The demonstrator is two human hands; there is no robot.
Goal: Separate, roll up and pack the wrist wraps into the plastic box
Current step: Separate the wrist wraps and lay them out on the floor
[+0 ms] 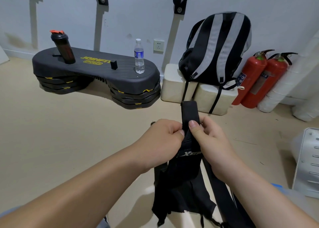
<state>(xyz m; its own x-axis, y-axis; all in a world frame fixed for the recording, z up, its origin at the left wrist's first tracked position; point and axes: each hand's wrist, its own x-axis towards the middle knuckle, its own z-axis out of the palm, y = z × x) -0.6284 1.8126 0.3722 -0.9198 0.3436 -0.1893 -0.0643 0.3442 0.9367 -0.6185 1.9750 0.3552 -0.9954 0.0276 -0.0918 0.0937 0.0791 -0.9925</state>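
Wrist wraps [185,172], black and tangled, hang below the fingers, with one end standing up above the fingertips. The left hand [163,141] and right hand [211,141] both pinch the fabric, thumbs pressed on it and fingers curled behind.

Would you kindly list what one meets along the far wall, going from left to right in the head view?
Shaker bottle → small black object → water bottle → wall socket → striped backpack → red fire extinguishers.
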